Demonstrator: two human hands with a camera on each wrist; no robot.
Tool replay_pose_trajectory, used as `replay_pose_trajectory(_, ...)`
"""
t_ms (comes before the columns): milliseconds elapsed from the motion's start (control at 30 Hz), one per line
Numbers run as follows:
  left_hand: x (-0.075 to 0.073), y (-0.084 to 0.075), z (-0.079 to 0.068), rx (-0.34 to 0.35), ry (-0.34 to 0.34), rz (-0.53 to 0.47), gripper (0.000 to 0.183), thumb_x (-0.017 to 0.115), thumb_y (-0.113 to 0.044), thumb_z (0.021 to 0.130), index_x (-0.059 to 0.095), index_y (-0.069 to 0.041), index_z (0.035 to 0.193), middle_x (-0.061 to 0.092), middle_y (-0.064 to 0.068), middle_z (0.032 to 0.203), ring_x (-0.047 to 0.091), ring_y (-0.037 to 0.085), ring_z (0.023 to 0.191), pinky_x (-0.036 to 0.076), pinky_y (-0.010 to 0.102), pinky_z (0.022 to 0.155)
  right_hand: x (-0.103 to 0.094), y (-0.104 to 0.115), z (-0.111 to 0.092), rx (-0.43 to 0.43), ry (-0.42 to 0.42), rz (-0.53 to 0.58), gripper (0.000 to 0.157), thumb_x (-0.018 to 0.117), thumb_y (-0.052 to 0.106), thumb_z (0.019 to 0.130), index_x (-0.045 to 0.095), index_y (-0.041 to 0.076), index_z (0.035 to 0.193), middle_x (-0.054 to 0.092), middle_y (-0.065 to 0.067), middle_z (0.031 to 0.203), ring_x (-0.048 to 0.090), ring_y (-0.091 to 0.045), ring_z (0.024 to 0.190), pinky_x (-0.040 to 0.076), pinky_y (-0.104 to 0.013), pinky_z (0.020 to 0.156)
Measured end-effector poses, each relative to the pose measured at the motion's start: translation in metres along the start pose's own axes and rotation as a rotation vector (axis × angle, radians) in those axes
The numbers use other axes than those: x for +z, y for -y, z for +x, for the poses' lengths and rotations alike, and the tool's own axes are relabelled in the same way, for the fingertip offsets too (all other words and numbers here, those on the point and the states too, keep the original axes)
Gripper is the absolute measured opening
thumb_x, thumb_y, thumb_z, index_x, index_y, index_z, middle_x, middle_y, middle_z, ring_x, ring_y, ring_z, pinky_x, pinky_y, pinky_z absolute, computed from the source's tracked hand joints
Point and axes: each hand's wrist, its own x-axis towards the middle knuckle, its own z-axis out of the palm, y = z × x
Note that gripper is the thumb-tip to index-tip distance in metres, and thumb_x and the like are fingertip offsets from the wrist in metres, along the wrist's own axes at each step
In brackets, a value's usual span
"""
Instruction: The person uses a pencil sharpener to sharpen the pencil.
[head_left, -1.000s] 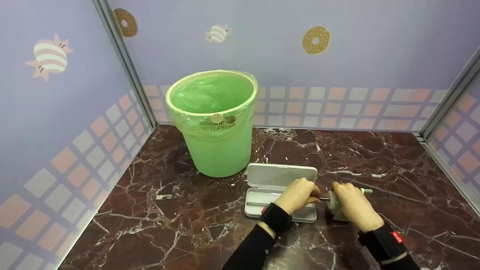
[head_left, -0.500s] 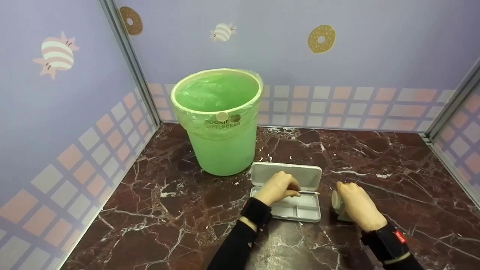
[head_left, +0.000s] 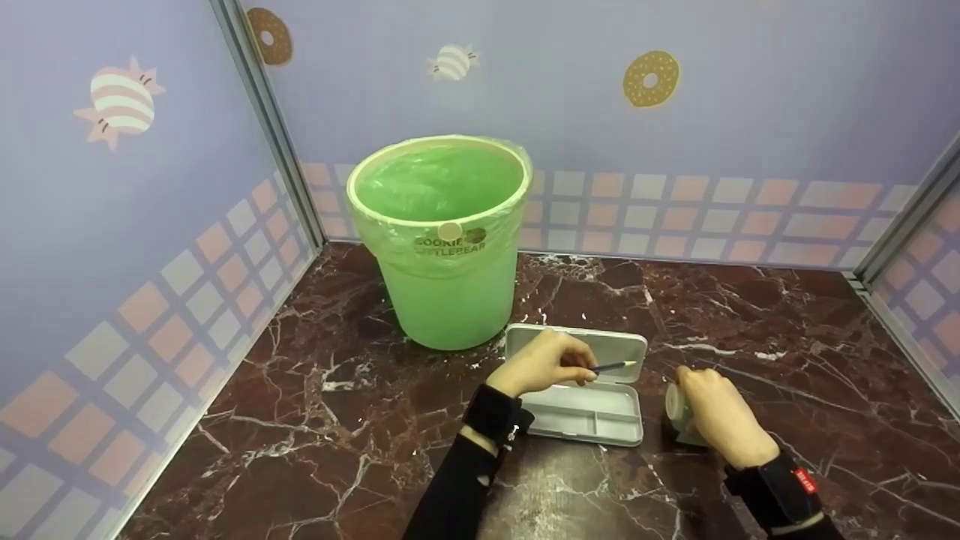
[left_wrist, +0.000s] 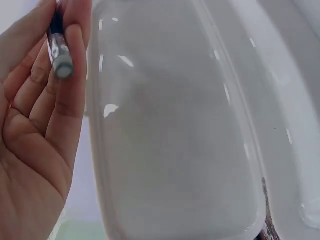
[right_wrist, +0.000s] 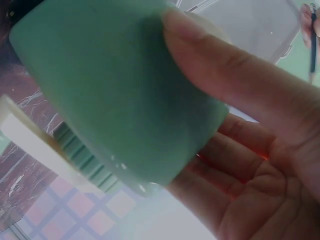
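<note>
My left hand (head_left: 546,364) pinches a dark blue pencil (head_left: 613,367) between thumb and fingers, above an open white pencil case (head_left: 576,403). The pencil's sharpened, pale tip points right; its eraser end (left_wrist: 63,66) and metal band show in the left wrist view. Beneath my right hand (head_left: 721,414) is a green crank pencil sharpener (right_wrist: 110,85), which that hand grips just right of the case. A ribbed knob (right_wrist: 82,155) and a pale crank arm (right_wrist: 37,140) stick out from it in the right wrist view. The pencil and the sharpener are apart.
A green trash bin (head_left: 450,307) with a clear liner stands behind and left of the case. Patterned walls (head_left: 577,135) enclose the dark red marbled table (head_left: 337,450) at the back and sides. The case's lid (head_left: 626,356) leans up at its rear.
The pencil has come away from the sharpener's front. My left hand has carried it left and raised it over the case. My right hand still holds the sharpener in about the same place.
</note>
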Motion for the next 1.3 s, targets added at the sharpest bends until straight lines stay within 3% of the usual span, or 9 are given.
replay_pose_trajectory(267, -0.010, -0.002, -0.006, 0.018, 0.015, -0.143, 0.016, 0.072, -0.010, 0.088, 0.071, 0.002, 0.098, 0.076, 0.015, 0.091, 0.070, 0.006, 0.072, 0.060, 0.027, 0.069, 0.002, -0.002, 0.000, 0.004, -0.021, -0.005, 0.043, 0.068, -0.022, 0.043, 0.048, 0.001, 0.074, 0.058, -0.016, 0.063, 0.061, -0.040, 0.060, 0.053, -0.051, 0.056)
replay_pose_trajectory(600, -0.014, -0.003, -0.008, 0.031, -0.003, -0.136, 0.016, 0.072, -0.011, 0.088, 0.072, 0.000, 0.099, 0.076, 0.014, 0.091, 0.070, 0.003, 0.073, 0.057, 0.019, 0.066, 0.001, -0.001, 0.000, 0.014, -0.013, 0.006, 0.041, 0.064, -0.021, 0.044, 0.047, 0.002, 0.072, 0.058, -0.016, 0.062, 0.061, -0.040, 0.059, 0.053, -0.051, 0.055)
replay_pose_trajectory(733, -0.016, -0.002, -0.008, 0.058, -0.021, -0.121, 0.014, 0.071, -0.009, 0.088, 0.073, 0.001, 0.099, 0.076, 0.013, 0.089, 0.072, 0.007, 0.073, 0.057, 0.018, 0.068, 0.000, 0.000, 0.000, 0.027, 0.004, -0.001, 0.044, 0.069, -0.023, 0.043, 0.047, 0.002, 0.073, 0.059, -0.017, 0.063, 0.063, -0.041, 0.061, 0.054, -0.050, 0.056)
replay_pose_trajectory(1000, -0.020, 0.003, -0.011, 0.020, -0.055, 0.032, 0.015, 0.076, -0.013, 0.084, 0.076, -0.003, 0.096, 0.077, 0.009, 0.092, 0.073, 0.015, 0.078, 0.055, 0.013, 0.071, 0.000, 0.000, 0.001, 0.018, -0.013, 0.005, 0.041, 0.064, -0.024, 0.046, 0.046, 0.003, 0.071, 0.059, -0.016, 0.062, 0.062, -0.041, 0.060, 0.053, -0.050, 0.054)
replay_pose_trajectory(1300, -0.014, 0.007, -0.013, -0.133, -0.023, 0.333, 0.013, 0.081, -0.016, 0.078, 0.079, -0.009, 0.090, 0.077, 0.001, 0.085, 0.067, 0.008, 0.072, 0.052, 0.015, 0.072, -0.001, -0.001, 0.000, 0.028, -0.005, 0.025, 0.045, 0.069, -0.023, 0.041, 0.048, 0.003, 0.071, 0.059, -0.015, 0.062, 0.062, -0.039, 0.059, 0.053, -0.049, 0.053)
